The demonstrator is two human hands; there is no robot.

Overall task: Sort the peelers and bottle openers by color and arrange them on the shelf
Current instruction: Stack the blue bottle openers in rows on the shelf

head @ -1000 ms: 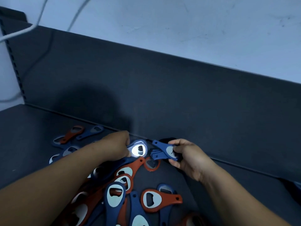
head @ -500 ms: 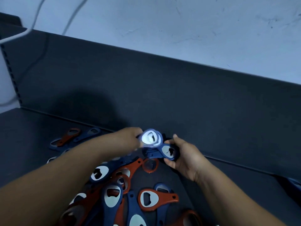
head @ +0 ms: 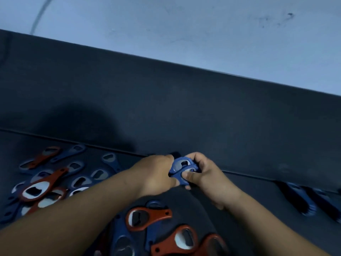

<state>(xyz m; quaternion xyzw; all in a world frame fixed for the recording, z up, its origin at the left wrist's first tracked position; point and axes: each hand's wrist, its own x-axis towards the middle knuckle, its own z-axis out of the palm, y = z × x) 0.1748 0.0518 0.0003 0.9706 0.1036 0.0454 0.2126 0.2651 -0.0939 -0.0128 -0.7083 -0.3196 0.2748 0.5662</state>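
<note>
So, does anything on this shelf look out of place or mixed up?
Yes. The pile at the lower left is unsorted: red and blue bottle openers lie crossed over each other at all angles. The left hand and right hand grip only blue openers together. Nothing looks broken.

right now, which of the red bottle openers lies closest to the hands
The red metal-ringed bottle opener just below the left hand and right hand, which grip blue bottle openers; its handle points right. Other red ones lie lower or far left.
</note>
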